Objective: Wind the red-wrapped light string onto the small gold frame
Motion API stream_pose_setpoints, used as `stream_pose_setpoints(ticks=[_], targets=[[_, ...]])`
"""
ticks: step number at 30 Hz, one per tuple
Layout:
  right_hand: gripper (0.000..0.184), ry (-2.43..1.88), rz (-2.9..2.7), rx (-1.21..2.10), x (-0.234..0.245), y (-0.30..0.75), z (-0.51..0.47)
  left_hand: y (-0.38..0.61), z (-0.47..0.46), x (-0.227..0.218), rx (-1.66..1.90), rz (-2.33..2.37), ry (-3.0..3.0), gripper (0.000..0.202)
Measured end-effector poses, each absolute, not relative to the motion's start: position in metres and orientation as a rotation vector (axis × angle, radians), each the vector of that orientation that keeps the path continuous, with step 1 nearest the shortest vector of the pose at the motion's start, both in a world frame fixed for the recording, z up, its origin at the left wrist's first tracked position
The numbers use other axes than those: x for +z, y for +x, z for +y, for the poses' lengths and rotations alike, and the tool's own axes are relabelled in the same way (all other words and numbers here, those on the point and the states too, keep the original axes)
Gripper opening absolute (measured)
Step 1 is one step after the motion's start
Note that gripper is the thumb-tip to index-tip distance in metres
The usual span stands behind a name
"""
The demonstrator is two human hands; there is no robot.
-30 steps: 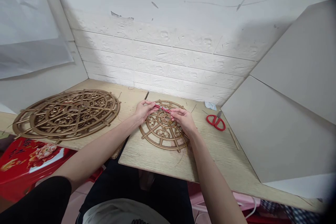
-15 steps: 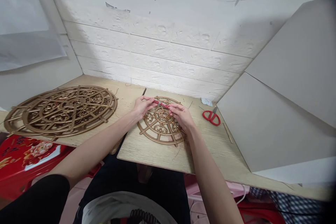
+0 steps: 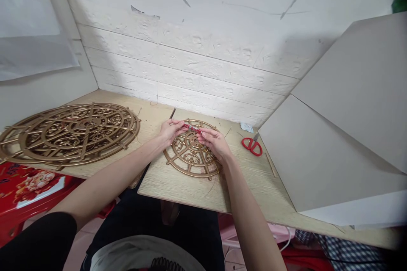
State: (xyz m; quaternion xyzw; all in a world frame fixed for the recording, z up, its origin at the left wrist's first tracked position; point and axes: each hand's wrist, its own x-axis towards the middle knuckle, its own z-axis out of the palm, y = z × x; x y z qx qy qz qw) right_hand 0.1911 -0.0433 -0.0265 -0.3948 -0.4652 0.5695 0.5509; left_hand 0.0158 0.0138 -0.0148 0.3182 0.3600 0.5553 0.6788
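My left hand (image 3: 171, 131) pinches one end of a slim red stick-like piece with a silvery middle (image 3: 191, 128). Its other end is closed in the fingers of my right hand (image 3: 213, 140); the exact kind is too small to make out. The piece is held level over the back part of a round gold openwork panel (image 3: 192, 158) with scroll patterns and spokes. The panel lies flat on the pale wooden table (image 3: 178, 188). A thin gold wire (image 3: 218, 171) hangs below my right hand, near the panel's right rim.
Several larger gold openwork panels (image 3: 76, 152) are stacked at the left. Red-handled scissors (image 3: 252, 146) lie on the right, close to a thin stick (image 3: 271, 165) and a crumpled pale wrapper (image 3: 246, 127). A white brick-patterned wall (image 3: 181, 63) and grey boards (image 3: 324, 152) border the table.
The view has shifted slightly, so most things appear a little further left. Both hands keep hold of the red piece, and my right hand's fingers have moved inward along it.
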Motion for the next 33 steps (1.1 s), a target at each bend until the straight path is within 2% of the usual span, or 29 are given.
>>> stream_pose_setpoints(ticks=[17, 22, 27, 33], targets=[[0.027, -0.861, -1.119, 1.281, -0.025, 0.186, -0.044, 0.016, 0.016, -0.023, 1.326, 0.777, 0.716, 0.023], [0.031, -0.898, -1.130, 1.261, -0.027, 0.187, -0.043, 0.016, 0.018, -0.024, 1.341, 0.780, 0.743, 0.026], [0.036, -0.897, -1.219, 1.237, -0.023, 0.181, -0.046, 0.018, 0.015, -0.015, 1.441, 0.772, 0.806, 0.020], [0.035, -1.051, -1.224, 1.025, -0.026, 0.180, -0.041, 0.017, 0.010, -0.008, 1.427, 0.749, 0.939, 0.018]])
